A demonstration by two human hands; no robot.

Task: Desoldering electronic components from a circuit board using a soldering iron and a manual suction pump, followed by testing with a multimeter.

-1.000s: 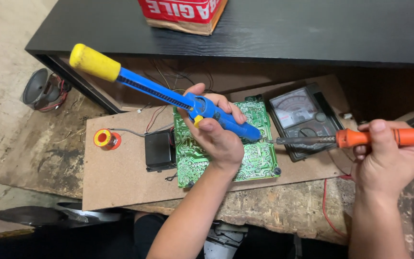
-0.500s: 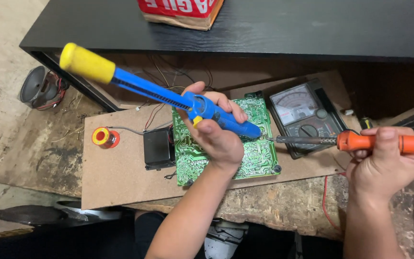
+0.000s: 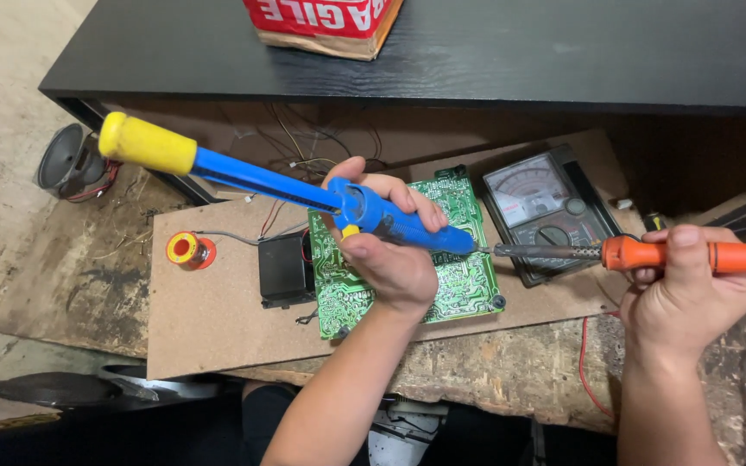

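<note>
Desoldering in hand — the left hand grips a blue solder sucker over the green circuit board, the right hand clasps an orange soldering iron, tips meeting at the board's right edge. Next — likely steady heat, then suction.

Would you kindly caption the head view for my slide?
Left hand holds a blue solder sucker and right hand an orange soldering iron over a green circuit board.
</note>
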